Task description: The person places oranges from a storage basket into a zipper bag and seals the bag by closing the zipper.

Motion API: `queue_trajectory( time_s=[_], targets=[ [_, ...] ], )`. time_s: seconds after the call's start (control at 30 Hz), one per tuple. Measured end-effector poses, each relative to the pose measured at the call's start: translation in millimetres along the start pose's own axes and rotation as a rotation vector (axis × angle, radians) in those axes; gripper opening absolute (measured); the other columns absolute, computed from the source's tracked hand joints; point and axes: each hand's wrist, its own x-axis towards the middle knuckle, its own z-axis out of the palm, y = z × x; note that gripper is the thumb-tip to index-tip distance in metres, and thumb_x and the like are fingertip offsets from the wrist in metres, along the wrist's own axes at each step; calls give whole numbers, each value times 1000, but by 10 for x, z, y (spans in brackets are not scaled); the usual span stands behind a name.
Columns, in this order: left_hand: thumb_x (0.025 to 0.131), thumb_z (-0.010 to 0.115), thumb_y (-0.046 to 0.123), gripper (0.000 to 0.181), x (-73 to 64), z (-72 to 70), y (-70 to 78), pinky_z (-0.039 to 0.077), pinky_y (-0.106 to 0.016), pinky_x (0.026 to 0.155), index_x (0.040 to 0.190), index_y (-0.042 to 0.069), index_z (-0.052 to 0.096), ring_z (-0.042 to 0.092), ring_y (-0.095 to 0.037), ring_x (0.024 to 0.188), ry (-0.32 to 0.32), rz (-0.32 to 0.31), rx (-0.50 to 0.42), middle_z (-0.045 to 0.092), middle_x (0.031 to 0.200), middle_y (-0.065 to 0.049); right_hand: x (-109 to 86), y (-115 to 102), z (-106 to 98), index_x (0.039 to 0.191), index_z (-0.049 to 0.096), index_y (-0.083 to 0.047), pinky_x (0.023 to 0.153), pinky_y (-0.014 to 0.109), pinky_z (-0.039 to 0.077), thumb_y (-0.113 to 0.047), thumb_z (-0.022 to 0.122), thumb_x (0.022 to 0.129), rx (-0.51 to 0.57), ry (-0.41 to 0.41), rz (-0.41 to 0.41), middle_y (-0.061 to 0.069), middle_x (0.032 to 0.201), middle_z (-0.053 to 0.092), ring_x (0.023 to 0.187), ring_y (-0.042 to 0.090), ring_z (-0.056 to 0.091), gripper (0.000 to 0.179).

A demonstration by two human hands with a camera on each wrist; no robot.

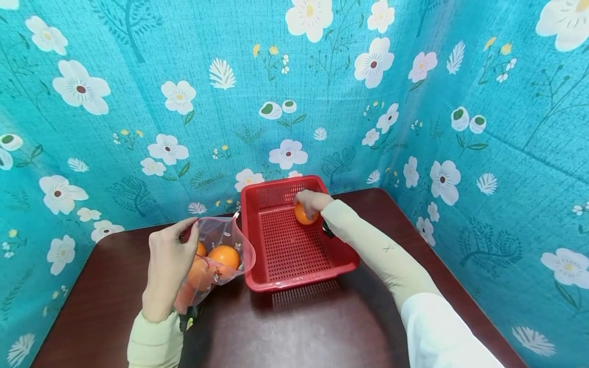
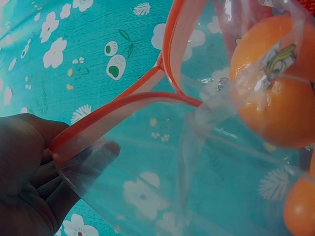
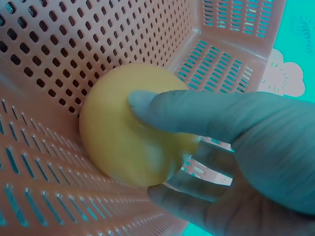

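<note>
My left hand pinches the red-trimmed mouth of a clear plastic zip bag between thumb and fingers. Several oranges lie inside this bag, partly seen through its printed film. Inside the red basket, near its far right corner, my right hand grips a single orange. The thumb presses on one side of that fruit, and the fingers reach round the other, as the right wrist view shows. In the same view the fruit sits close against the perforated basket.
Both the bag and the basket stand on a dark brown table, the bag's mouth beside the basket's left rim. A turquoise flowered cloth hangs behind the table and along its right side.
</note>
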Motion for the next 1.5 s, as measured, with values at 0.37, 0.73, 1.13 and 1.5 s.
queue_trajectory(
  time_s=[0.37,0.73,1.13,1.5],
  targets=[
    [85,76,-6,18,16,2,-6,58,-49,58,102,-8,77,68,-30,61,4,2,7,75,84,-23,-23,-25,35,138,58,-4,72,29,52,3,83,78,30,2,24,12,125,61,101,25,54,66],
    [85,76,-6,18,27,-5,-5,58,-49,58,103,-8,77,69,-31,62,2,1,1,75,86,-24,-49,-98,69,125,60,-1,80,34,58,-1,89,72,98,70,88,14,116,64,95,26,57,60],
    [85,76,-6,18,43,-15,6,35,2,62,103,-8,77,67,-28,59,1,-22,-20,75,84,-23,-14,-77,54,126,59,-1,79,34,58,-1,90,70,96,80,114,14,116,64,93,26,56,63],
    [86,76,-4,18,21,6,-30,59,-48,60,104,-7,77,69,-30,64,-3,-31,-12,76,87,-23,-52,-130,78,114,60,-3,73,31,56,0,89,70,71,103,122,12,105,64,88,25,57,53]
  ],
)
